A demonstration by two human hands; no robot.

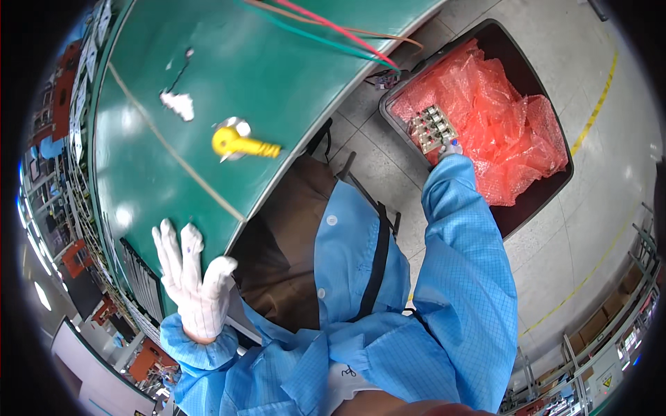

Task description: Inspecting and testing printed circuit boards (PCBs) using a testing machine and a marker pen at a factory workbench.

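Observation:
My left hand (pixel 192 281), in a white glove, rests on the green tabletop (pixel 229 66) with its fingers spread and nothing in it. My right arm reaches out to the right, over a black bin (pixel 534 208) lined with red bubble wrap (pixel 510 125). At its end my right hand (pixel 451 148) grips the near edge of a silvery metal part (pixel 434 127), a flat piece with rows of small raised blocks. Most of that hand's fingers are hidden by the sleeve and the part. The part is over the bubble wrap; whether it touches it I cannot tell.
On the table lie a yellow-handled tool (pixel 243 143), blurred, and a white scrap (pixel 179 105) with a dark cord. Red, green and brown wires (pixel 333 29) hang past the table's edge. A stool frame (pixel 349 166) stands between table and bin.

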